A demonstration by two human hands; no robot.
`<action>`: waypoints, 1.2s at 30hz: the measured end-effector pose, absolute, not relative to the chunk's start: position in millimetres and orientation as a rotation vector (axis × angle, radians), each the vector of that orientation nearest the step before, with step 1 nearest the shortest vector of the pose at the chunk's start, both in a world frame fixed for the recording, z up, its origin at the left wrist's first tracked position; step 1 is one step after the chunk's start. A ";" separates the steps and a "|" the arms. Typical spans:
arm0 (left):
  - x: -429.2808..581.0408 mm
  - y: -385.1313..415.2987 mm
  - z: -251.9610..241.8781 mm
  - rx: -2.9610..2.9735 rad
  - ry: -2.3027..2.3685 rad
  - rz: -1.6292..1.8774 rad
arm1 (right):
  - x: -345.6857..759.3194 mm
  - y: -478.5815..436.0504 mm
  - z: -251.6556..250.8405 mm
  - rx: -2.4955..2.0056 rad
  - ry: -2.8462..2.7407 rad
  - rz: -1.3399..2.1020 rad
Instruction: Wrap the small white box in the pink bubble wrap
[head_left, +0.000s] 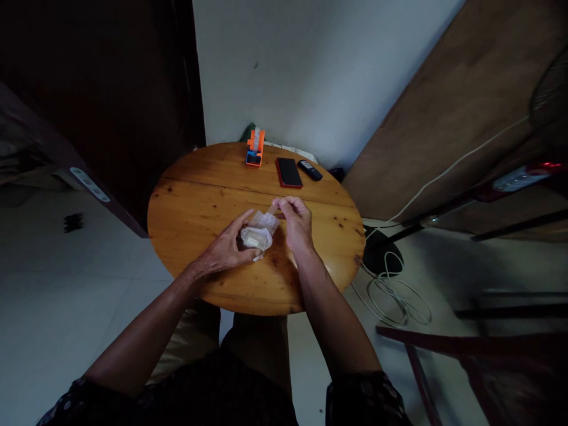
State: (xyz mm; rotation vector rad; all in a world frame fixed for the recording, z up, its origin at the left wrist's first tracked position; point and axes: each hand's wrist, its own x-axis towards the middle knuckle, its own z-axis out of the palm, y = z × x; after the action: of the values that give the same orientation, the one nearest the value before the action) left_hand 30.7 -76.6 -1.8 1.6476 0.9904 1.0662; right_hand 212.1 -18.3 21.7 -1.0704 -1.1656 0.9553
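Note:
My left hand (224, 245) curls around a small bundle of clear bubble wrap (265, 222), thumb at its near side and fingers at the far side. Inside the wrap's open end shows a small whitish item (252, 241); its kind cannot be made out. My right hand (297, 222) is just right of the bundle. Its thumb and forefinger pinch a short translucent strip (272, 208), which looks like tape and reaches down to the wrap. Both hands are over the round wooden table (190, 207).
An orange and blue tape dispenser (255, 148) stands at the table's far edge. Right of it lie a dark red-edged rectangular case (289, 173) and a black handset-like device (310, 170). A coiled white cable (394, 299) and a fan base (384, 251) are on the floor to the right.

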 end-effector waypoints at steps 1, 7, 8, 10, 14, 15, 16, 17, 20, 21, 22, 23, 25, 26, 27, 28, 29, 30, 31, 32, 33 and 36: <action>30.6 -77.1 -1.0 1.656 0.987 1.061 | 213.8 -17.8 21.6 -1.093 -1.151 0.993; 27.8 -77.6 2.7 1.733 1.029 1.060 | 230.9 -19.6 25.2 -1.178 -1.364 1.299; 27.4 -77.2 2.9 1.758 1.044 1.059 | 232.3 -19.4 24.8 -1.164 -1.435 1.327; 27.1 -76.2 2.6 1.808 1.065 1.065 | 231.6 -18.2 22.7 -1.111 -1.524 1.320; 27.8 -74.5 0.2 1.911 1.057 1.061 | 221.6 -12.0 15.9 -1.053 -1.417 1.103; 28.1 -74.4 -0.2 1.925 1.046 1.053 | 219.4 -9.6 14.2 -1.044 -1.365 1.040; 28.3 -74.3 -0.2 1.928 1.037 1.044 | 217.8 -7.0 12.4 -1.039 -1.312 0.988; 28.3 -74.2 0.1 1.918 1.031 1.034 | 217.1 -4.4 10.8 -1.036 -1.263 0.952; 26.8 -74.2 2.6 1.820 1.019 1.014 | 219.2 1.3 7.3 -1.058 -1.171 0.947; 25.9 -74.2 3.6 1.771 1.011 1.008 | 221.0 1.8 7.0 -1.082 -1.160 0.971; 24.9 -74.0 4.3 1.719 1.003 1.004 | 223.2 1.4 7.2 -1.114 -1.158 1.007; 24.0 -73.8 4.7 1.666 0.999 1.000 | 225.6 0.3 7.9 -1.155 -1.163 1.053; 22.6 -72.9 4.3 1.546 1.013 0.984 | 230.1 -3.3 10.1 -1.244 -1.194 1.152; 22.3 -72.2 3.5 1.475 1.022 0.980 | 231.7 -5.1 11.1 -1.277 -1.221 1.196; 22.3 -71.4 2.5 1.400 1.026 0.983 | 232.5 -6.6 11.5 -1.296 -1.252 1.228; 22.6 -70.4 1.4 1.324 1.018 0.995 | 232.5 -7.4 11.4 -1.299 -1.281 1.243; 23.1 -69.4 0.4 1.253 0.998 1.015 | 231.7 -7.6 10.7 -1.284 -1.305 1.239; 23.8 -68.4 -0.5 1.191 0.973 1.035 | 230.0 -7.1 9.4 -1.261 -1.324 1.219; 24.6 -67.5 -1.0 1.141 0.951 1.053 | 227.9 -6.2 7.8 -1.235 -1.341 1.179; 25.4 -66.7 -1.2 1.102 0.935 1.064 | 225.6 -5.1 6.3 -1.217 -1.358 1.120; 26.2 -66.1 -1.2 1.071 0.926 1.071 | 223.3 -4.3 5.1 -1.208 -1.372 1.041; 28.3 -65.3 0.3 1.034 0.913 1.104 | 217.9 -5.9 6.2 -1.214 -1.388 0.781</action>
State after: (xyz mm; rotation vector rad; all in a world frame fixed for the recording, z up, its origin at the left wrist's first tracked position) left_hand 28.3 -65.3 0.3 1.0335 0.9127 1.1038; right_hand 217.9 -5.9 6.2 -1.2136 -1.3878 0.7810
